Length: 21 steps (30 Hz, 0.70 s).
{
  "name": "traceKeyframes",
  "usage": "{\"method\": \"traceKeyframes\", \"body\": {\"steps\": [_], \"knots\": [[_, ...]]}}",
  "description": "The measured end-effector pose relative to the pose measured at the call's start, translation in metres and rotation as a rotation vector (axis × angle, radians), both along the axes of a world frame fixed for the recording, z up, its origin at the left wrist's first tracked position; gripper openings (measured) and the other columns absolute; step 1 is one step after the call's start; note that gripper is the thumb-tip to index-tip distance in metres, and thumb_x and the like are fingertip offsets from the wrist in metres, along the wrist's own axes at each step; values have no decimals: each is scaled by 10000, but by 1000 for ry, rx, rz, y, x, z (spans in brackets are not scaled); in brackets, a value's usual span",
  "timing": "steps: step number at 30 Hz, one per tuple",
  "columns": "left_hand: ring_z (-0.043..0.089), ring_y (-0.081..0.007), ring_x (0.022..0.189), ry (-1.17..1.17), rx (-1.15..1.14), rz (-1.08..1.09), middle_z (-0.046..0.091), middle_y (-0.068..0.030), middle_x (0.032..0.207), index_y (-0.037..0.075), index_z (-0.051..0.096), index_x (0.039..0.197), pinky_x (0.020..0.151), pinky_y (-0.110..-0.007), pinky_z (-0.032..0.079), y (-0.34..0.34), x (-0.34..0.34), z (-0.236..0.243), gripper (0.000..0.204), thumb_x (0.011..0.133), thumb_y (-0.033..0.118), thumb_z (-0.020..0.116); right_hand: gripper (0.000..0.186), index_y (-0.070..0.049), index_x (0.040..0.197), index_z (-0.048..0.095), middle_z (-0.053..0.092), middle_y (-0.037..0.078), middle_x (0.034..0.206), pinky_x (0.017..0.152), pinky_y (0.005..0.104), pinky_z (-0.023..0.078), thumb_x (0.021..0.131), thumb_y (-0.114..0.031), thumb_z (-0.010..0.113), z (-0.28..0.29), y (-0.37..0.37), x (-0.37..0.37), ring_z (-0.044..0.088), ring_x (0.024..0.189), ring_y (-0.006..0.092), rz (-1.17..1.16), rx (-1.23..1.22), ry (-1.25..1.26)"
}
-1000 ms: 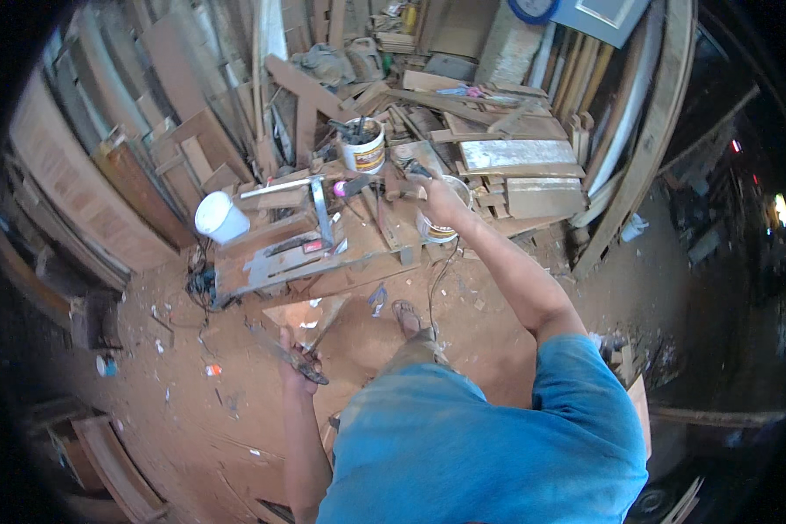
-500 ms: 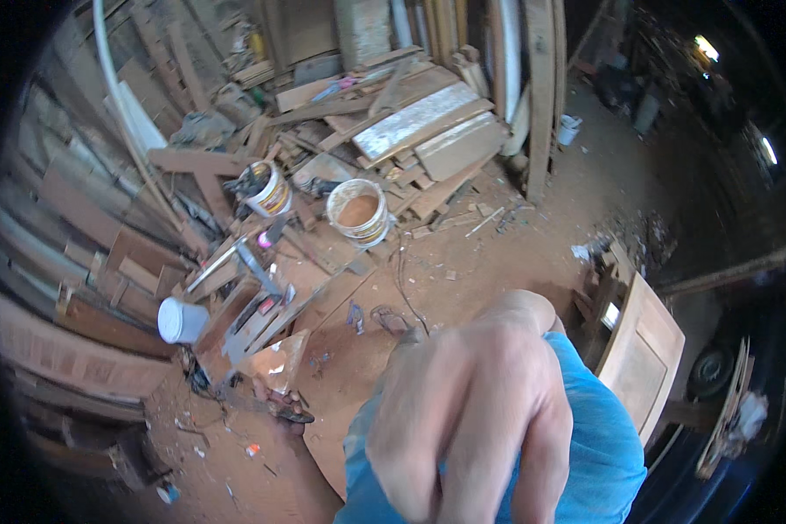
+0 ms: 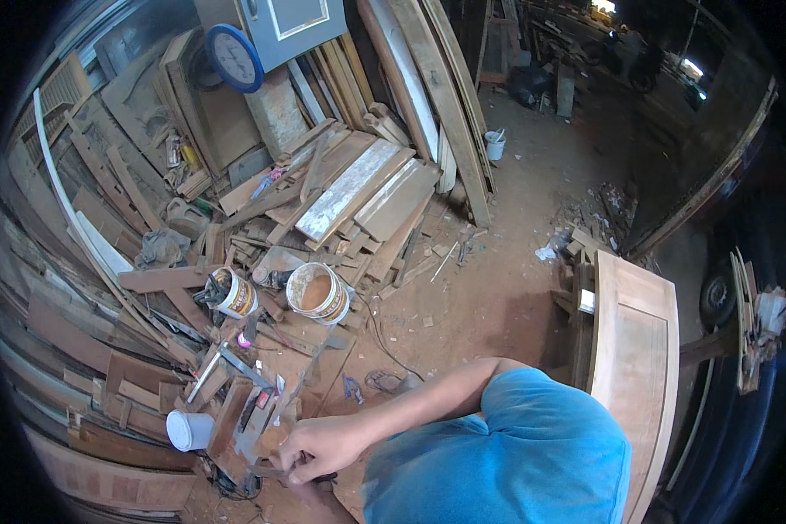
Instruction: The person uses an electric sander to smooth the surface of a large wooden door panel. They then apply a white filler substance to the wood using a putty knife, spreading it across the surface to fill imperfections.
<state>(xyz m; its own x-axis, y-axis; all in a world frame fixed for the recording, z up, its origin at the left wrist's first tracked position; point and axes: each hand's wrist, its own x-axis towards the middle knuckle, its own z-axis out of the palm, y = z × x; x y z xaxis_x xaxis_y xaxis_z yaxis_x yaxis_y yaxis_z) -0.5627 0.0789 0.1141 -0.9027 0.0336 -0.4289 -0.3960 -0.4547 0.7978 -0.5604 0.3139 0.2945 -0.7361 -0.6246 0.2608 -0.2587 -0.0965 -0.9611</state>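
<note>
My right hand (image 3: 323, 447) reaches across from the right on a bent arm in a blue sleeve (image 3: 515, 450). Its fingers are curled in a pinch, and I cannot make out what they hold. Just below it my left forearm (image 3: 321, 502) shows, while most of the left hand is hidden under the right one. A thin flat piece (image 3: 266, 472), seemingly part of a flat tool with a dark handle, sticks out beside the hands. Close by stands a low wooden work stand (image 3: 227, 428) with a metal square-like bar (image 3: 246, 367) on it.
Two paint buckets, one with brown contents (image 3: 332, 310) and one with tools (image 3: 236, 301), stand ahead. A white tub (image 3: 189, 430) is at the left. Boards (image 3: 349, 192) lie piled behind. A wooden door panel (image 3: 636, 349) leans at the right. A cable (image 3: 380, 336) crosses the dusty floor.
My right hand has dropped from close before the camera to beside my left hand, now covering it. The view has tilted up, showing a blue-rimmed round clock and a grey door panel.
</note>
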Motion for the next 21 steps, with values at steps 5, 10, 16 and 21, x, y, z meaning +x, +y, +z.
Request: {"method": "traceKeyframes", "body": {"steps": [5, 10, 16, 21], "knots": [[643, -226, 838, 4, -90, 126, 622, -124, 1001, 93, 491, 1255, 658, -366, 548, 11, 14, -2, 506, 1042, 544, 412, 335, 14, 986, 617, 651, 207, 880, 752, 517, 510, 859, -291, 673, -72, -62, 6, 644, 880, 420, -348, 383, 245], [628, -238, 934, -10, -147, 211, 603, -132, 1090, 84, 467, 1308, 733, -387, 543, 4, 31, -5, 524, 1047, 534, 406, 265, -8, 965, 628, 655, 212, 865, 762, 529, 511, 873, -257, 643, -90, -96, 11, 646, 846, 429, -325, 330, 121], [610, -253, 1050, 26, -152, 315, 580, -142, 1198, 74, 437, 1372, 824, -413, 537, -11, 55, -16, 551, 1052, 521, 398, 267, -28, 969, 629, 649, 196, 875, 756, 527, 510, 916, -289, 607, -111, -114, 16, 642, 832, 422, -300, 290, 237], [594, -265, 1146, 163, -158, 398, 561, -150, 1287, 65, 413, 1426, 899, -434, 532, -37, 64, -26, 578, 1056, 510, 392, 296, -36, 1063, 625, 668, 178, 869, 746, 485, 530, 972, -312, 566, -96, -119, 8, 667, 794, 395, -234, 212, 137]]}}
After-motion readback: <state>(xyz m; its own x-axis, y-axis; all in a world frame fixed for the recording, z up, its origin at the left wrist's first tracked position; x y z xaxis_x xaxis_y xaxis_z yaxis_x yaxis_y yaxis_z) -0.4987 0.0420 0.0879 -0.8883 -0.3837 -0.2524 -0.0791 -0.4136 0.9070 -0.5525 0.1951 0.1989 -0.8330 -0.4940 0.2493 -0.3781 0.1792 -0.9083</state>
